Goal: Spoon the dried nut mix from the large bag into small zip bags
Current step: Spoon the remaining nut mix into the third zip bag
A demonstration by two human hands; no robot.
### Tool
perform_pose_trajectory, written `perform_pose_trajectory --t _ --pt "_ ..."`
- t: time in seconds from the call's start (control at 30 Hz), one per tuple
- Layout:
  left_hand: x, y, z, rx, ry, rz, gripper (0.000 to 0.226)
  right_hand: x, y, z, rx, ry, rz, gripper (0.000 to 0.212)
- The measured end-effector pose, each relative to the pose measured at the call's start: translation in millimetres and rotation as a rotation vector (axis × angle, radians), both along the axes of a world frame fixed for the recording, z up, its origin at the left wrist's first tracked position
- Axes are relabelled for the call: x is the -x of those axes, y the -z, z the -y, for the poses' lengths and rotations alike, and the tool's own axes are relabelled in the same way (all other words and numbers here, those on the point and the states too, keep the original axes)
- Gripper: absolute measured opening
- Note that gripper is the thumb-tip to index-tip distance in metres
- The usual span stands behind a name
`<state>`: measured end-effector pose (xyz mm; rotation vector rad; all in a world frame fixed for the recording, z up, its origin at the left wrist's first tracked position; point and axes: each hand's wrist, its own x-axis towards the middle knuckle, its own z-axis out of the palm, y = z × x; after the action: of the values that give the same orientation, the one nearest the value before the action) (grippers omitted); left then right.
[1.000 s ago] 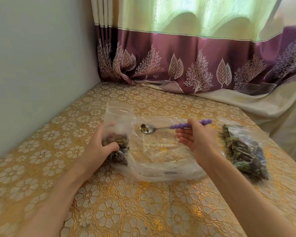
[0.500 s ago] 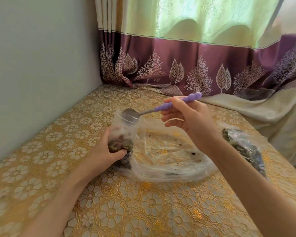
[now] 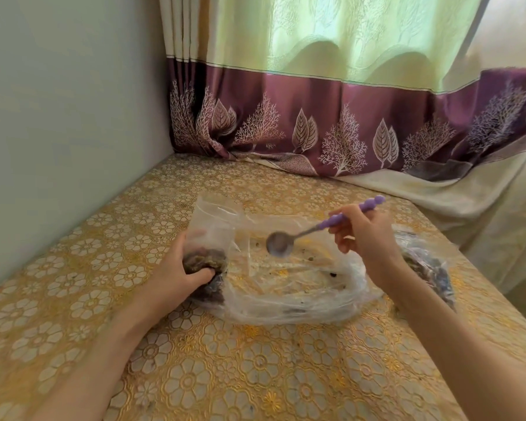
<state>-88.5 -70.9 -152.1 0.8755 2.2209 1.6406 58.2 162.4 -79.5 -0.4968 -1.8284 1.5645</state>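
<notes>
My left hand grips a small clear zip bag standing upright, its lower part filled with brown nut mix. My right hand holds a metal spoon by its purple handle; the bowl looks empty and hangs over the large bag, to the right of the small bag. The large clear bag lies flat and crumpled on the table between my hands, with only crumbs and a few dark bits inside.
A filled zip bag of dark mix lies behind my right forearm near the table's right edge. The table has a gold flowered cloth. A wall runs along the left and a curtain hangs at the back.
The spoon was lifted from the large bag to the small bag's mouth, tipped there, and has now dropped back to the right over the large bag with an empty bowl.
</notes>
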Motion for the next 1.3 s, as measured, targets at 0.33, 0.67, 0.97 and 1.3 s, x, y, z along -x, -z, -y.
perform_pose_trajectory --t 0.33,0.67,0.97,1.3 --pt "-3 1 -3 0.054 -0.048 -0.076 0.060 -22 5 4 -0.169 -0.312 0.143 0.028" --pt "-2 3 -4 0.039 -0.042 -0.082 0.060 -22 3 -21 -0.369 0.005 0.055 0.029" --pt "1 5 -3 0.037 -0.032 -0.068 0.061 -28 9 -31 -0.256 -0.037 0.153 0.030" --pt "0 4 -4 0.045 -0.038 -0.082 0.061 -31 26 -17 -0.034 -0.023 0.261 0.033"
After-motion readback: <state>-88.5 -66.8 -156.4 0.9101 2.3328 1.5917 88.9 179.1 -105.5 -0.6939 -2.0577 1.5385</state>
